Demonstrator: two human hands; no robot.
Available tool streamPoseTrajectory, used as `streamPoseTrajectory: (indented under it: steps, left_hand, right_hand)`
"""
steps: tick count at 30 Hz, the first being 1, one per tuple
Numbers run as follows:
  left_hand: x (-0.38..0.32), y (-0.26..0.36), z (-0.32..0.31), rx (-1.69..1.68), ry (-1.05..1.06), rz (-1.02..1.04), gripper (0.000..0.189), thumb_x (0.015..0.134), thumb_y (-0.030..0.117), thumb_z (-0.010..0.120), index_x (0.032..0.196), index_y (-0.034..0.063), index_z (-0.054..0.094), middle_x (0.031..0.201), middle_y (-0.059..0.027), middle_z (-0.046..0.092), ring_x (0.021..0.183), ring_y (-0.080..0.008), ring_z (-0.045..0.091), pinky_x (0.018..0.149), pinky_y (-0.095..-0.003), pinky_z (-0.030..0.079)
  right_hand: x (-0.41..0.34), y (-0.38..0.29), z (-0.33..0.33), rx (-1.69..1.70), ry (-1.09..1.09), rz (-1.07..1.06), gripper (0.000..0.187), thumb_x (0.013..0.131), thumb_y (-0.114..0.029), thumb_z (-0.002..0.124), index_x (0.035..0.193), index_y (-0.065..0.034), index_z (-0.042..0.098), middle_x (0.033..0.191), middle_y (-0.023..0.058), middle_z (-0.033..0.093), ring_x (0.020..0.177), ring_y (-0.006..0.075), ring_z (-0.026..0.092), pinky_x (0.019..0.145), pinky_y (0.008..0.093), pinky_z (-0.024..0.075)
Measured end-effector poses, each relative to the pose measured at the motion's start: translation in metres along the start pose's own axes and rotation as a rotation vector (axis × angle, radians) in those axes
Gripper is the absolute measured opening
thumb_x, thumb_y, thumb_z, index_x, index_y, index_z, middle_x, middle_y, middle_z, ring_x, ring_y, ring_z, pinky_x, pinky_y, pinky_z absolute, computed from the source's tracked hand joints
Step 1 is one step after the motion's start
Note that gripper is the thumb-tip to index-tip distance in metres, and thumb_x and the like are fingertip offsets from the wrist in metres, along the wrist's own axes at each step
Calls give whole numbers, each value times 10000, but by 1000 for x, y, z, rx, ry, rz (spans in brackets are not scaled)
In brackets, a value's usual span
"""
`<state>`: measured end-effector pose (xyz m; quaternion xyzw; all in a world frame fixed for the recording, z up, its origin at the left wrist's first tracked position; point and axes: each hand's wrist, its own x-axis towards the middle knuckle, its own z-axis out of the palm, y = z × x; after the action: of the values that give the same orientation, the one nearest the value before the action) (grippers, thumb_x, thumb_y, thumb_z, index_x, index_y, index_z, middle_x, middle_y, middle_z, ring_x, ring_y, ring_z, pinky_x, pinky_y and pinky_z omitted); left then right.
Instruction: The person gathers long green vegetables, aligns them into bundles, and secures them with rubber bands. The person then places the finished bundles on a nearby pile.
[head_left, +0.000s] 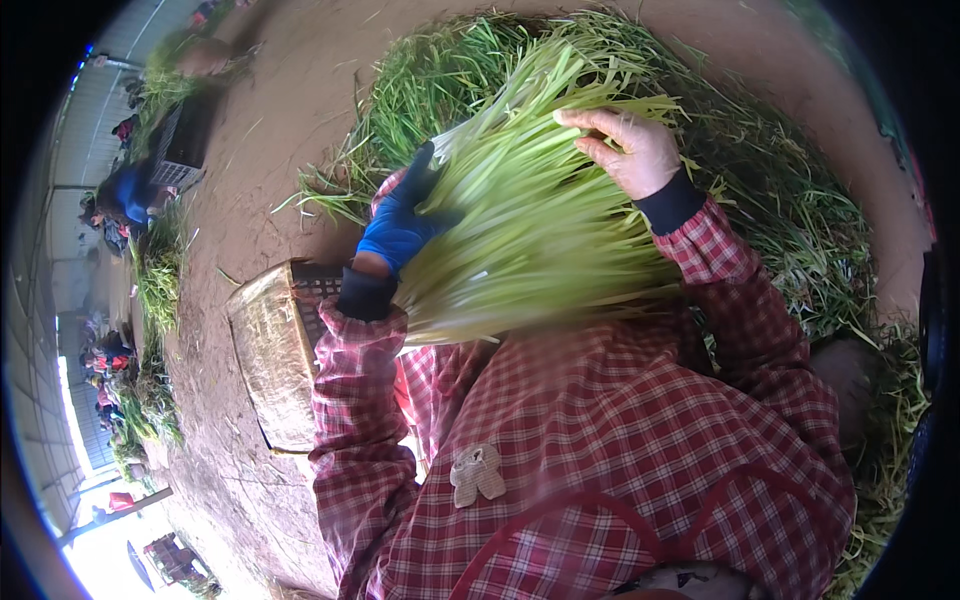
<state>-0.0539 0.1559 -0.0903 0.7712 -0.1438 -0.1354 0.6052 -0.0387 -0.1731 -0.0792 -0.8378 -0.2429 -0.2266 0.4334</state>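
A large bundle of long yellow-green vegetable leaves (525, 225) with whitish stem ends lies across my lap, its lower part blurred by motion. At its left side, near the white stems, my left hand (409, 217) in a blue glove grips some stalks, with the thumb over them; the undersides of the fingers are hidden. My right hand (630, 146), apparently in a thin clear glove, is over the leafy side at the upper right. Its thumb and index finger are apart, and the fingertips are at the leaves without a visible grip.
Heaped green leaves (795, 217) spread beyond the bundle and down my right side. A plastic crate (262, 360) with a tan covering stands by my left arm. Farther left are a dark crate (180, 142), more leaf piles (157, 292) and several people on the dirt floor (247, 165).
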Motion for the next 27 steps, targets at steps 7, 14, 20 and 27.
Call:
streamPoseTrajectory:
  steps: [7,14,20,27]
  left_hand:
    - [3,-3,-7,41,-17,20,926,760,21,777,1505,155,243,1384,-83,469,1244,-161,445,1055,-311,365]
    - [4,-8,-9,110,-3,40,917,751,39,790,1497,160,270,1360,-99,485,1233,-179,459,1054,-321,371]
    - [5,-6,-7,149,60,71,915,683,20,827,1458,125,353,1389,-70,488,1197,-180,537,983,-298,454]
    - [0,1,-8,238,21,5,933,735,101,817,1496,199,287,1251,-61,520,1172,-177,486,1026,-326,389]
  right_hand:
    - [21,22,12,657,-46,265,299,868,58,610,1147,-43,648,1055,33,688,934,104,640,853,221,518]
    - [18,15,3,579,116,239,151,879,-13,642,1017,-47,696,968,29,708,872,87,648,771,205,520]
    - [9,-8,13,386,-10,236,192,901,-47,629,1086,-10,664,962,60,701,795,90,653,635,208,517]
    - [19,-20,21,1011,103,538,386,949,-66,550,1332,-96,505,1179,111,644,874,153,677,655,230,533]
